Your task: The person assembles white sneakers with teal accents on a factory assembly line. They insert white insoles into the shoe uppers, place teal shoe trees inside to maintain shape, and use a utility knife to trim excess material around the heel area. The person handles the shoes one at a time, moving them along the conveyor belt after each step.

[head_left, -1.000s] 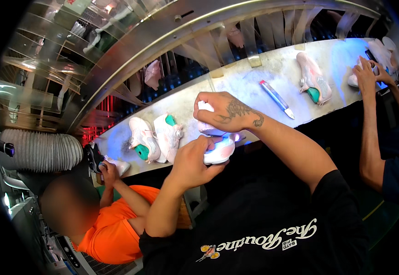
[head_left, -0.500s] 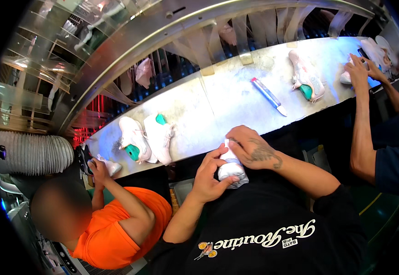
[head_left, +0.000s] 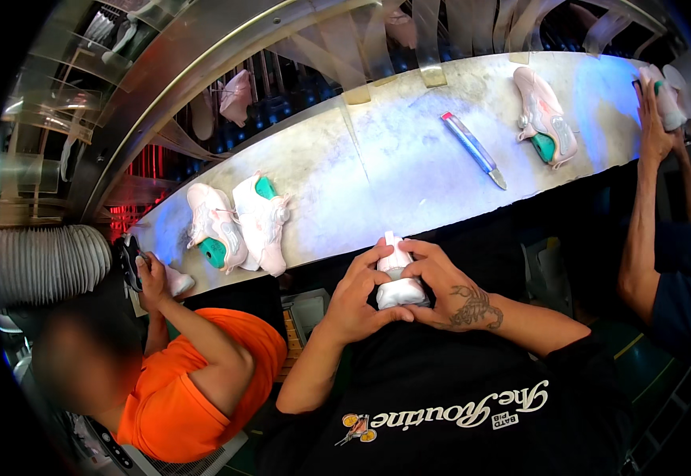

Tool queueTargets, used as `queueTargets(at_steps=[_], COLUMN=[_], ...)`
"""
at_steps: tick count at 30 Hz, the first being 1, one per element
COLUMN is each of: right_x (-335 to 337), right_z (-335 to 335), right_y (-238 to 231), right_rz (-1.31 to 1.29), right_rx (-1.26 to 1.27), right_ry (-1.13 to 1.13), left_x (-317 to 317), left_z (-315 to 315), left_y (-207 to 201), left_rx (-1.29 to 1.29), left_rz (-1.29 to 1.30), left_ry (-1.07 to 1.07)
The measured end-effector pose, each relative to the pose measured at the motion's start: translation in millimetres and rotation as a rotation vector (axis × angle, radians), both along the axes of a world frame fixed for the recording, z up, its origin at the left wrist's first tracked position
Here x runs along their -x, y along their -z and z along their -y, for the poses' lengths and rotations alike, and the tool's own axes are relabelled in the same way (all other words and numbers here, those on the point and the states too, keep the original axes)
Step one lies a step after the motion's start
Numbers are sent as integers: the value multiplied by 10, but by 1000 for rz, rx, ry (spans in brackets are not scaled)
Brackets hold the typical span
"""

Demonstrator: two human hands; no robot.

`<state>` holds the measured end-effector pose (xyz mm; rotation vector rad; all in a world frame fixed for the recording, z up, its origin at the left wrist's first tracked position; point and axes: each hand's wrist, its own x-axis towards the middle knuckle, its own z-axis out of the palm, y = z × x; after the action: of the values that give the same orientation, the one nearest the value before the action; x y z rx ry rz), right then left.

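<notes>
A white shoe point(head_left: 401, 294) is held up close to my chest, its length foreshortened. My left hand point(head_left: 355, 293) grips it along its left side with bent fingers and thumb. From the opposite side my right hand point(head_left: 441, 282), below a tattooed forearm, closes on it too. Both thumbs rest low on the shoe, nearest my shirt, and the fingertips meet around its far end. My palms hide its sides. Beyond my hands, on the pale worktable point(head_left: 322, 190), lies a slim blue-and-white tool point(head_left: 475, 151) with a red end and pointed tip.
Two pale pink shoes with green inserts point(head_left: 217, 218) lie left on the table, and another such shoe point(head_left: 548, 119) lies right. An orange-shirted person point(head_left: 203, 381) works at left, a dark-sleeved person point(head_left: 683, 278) at right. Clear plastic strips point(head_left: 433, 55) hang along the far edge.
My right hand has shifted from the shoe's far end down to its right side, so both hands now clasp it evenly. The right person's hands have moved farther right. The view has shifted slightly.
</notes>
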<state>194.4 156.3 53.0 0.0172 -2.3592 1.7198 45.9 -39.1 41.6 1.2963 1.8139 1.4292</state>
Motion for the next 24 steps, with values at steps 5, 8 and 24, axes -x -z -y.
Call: queueTargets(at_steps=[5, 8, 24], right_x=[104, 145, 378], right_z=[-82, -108, -267], right_y=[15, -16, -40], right_rz=[-100, -109, 278], right_rx=[-159, -228, 57], right_ry=[-42, -28, 18], left_x=[48, 112, 68], left_z=[-48, -104, -206], left_y=[-20, -147, -99], left_rx=[32, 106, 222], left_rz=[-196, -267, 192], left_ry=[10, 1, -243])
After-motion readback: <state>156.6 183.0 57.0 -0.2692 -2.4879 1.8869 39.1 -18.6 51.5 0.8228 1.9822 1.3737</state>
